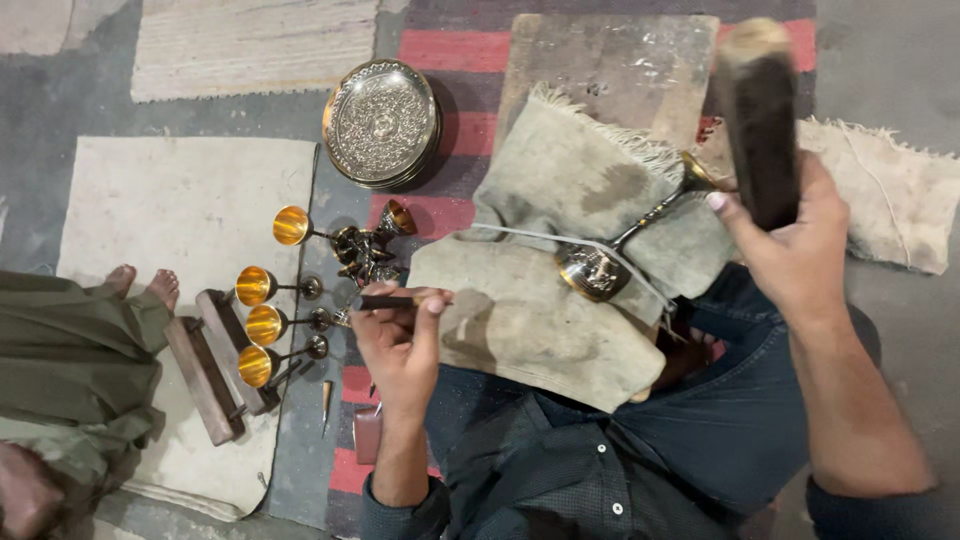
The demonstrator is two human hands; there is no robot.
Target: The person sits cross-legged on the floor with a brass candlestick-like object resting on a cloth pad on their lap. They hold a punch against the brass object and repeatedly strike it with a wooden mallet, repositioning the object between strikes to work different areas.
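Note:
A small metal goblet (610, 255) lies on its side on a grey cloth (560, 300) over my lap, held down by a thin white cord. My left hand (400, 345) grips a slim dark chisel (385, 300), to the left of the goblet and not touching it. My right hand (790, 240) is raised to the right of the goblet, closed around a thick dark wooden mallet (758, 110) that points upward.
Several gold-lined goblets (270, 310) lie on the floor at the left beside two wooden blocks (205, 370). An engraved round metal tray (382, 122) stands further back. Another person's feet (140, 285) and green garment are at the far left. A wooden board (610, 60) lies behind the cloth.

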